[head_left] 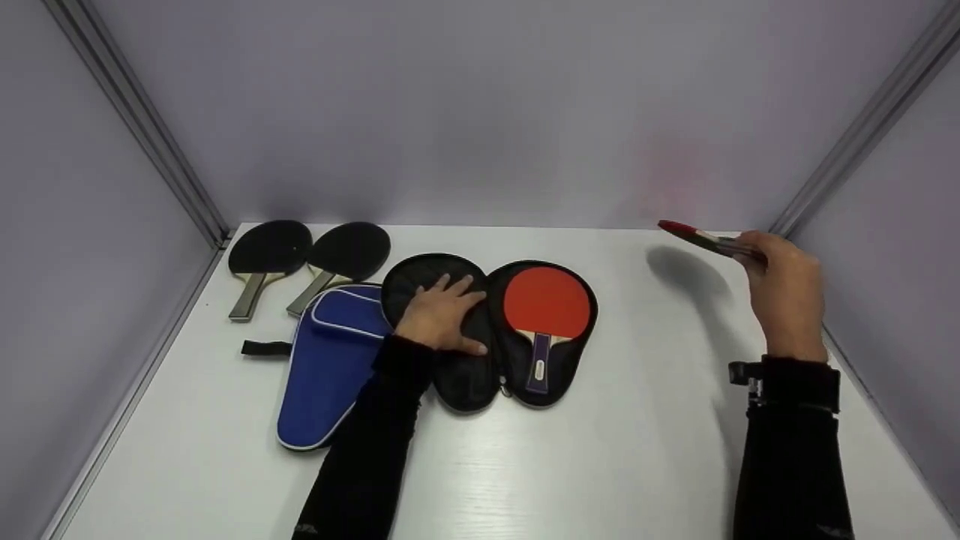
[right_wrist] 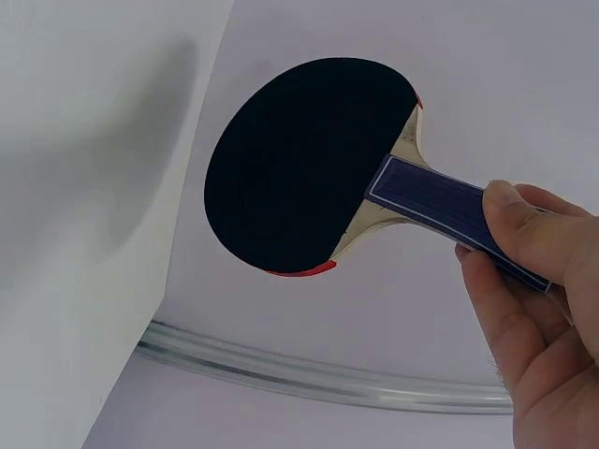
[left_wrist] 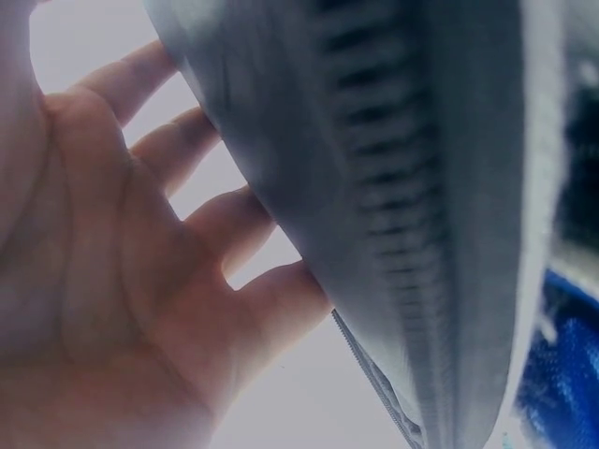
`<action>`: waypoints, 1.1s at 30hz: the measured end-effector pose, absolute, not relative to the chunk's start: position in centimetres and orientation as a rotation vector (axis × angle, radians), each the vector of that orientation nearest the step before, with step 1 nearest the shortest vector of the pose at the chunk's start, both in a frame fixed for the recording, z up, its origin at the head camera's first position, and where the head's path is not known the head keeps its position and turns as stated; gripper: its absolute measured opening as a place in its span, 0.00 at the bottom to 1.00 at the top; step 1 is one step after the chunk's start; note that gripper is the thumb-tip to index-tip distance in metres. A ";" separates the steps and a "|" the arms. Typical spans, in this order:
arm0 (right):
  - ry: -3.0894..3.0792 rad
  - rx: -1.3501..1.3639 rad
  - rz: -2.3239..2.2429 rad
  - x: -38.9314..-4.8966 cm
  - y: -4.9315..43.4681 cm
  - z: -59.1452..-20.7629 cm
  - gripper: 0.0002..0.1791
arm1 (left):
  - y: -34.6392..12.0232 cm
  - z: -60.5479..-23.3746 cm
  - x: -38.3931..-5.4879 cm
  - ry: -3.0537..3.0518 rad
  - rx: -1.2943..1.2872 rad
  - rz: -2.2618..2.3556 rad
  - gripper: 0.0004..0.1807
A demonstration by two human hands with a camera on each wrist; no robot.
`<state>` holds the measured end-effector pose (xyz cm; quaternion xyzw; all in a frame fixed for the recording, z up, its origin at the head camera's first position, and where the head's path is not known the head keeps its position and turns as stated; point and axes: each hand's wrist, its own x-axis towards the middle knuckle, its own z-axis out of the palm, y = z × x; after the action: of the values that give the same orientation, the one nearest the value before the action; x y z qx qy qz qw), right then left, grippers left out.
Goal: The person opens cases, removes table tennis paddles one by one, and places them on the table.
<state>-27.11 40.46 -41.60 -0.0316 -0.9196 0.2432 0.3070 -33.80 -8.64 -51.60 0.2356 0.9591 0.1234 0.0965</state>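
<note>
My right hand (head_left: 787, 292) grips a table tennis paddle (right_wrist: 299, 168) by its dark blue handle, held above the table at the right; its black face shows in the right wrist view. Spread fingers of my left hand (head_left: 444, 313) rest on the left half of an unfolded black paddle case (head_left: 469, 382). In the case's right half lies a red paddle (head_left: 547, 304), handle toward me. The left wrist view shows that hand's fingers at the case's zipped edge (left_wrist: 393, 206), their tips hidden behind it.
Two black-faced paddles (head_left: 270, 247) (head_left: 351, 251) lie at the back left. A blue case (head_left: 330, 397) with white piping and a black strap (head_left: 266, 349) lies under my left forearm's side. Grey walls (head_left: 480, 112) enclose the white table (head_left: 570, 472) at the back and sides.
</note>
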 end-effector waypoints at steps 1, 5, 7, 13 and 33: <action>-2.431 -0.114 0.650 -27.0 40.9 -41.7 0.12 | -8.6 -51.6 -33.8 2.841 0.699 0.363 0.61; -2.441 -0.235 0.670 -26.9 42.4 -41.8 0.15 | -8.5 -51.4 -33.6 2.839 0.693 0.364 0.60; -2.447 -0.270 0.681 -26.9 42.9 -41.8 0.15 | -8.6 -51.2 -33.5 2.831 0.686 0.366 0.60; -2.437 -0.313 0.698 -27.0 43.7 -42.2 0.17 | -8.5 -51.3 -33.6 2.824 0.681 0.356 0.61; -2.872 -0.286 0.778 -28.0 48.2 -47.3 0.29 | -8.8 -52.4 -34.3 2.839 0.688 0.350 0.62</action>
<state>-27.96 48.25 -47.32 -0.0955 -0.9580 0.2595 0.0759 -34.32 -8.77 -52.42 0.2328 0.9602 0.1184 0.0995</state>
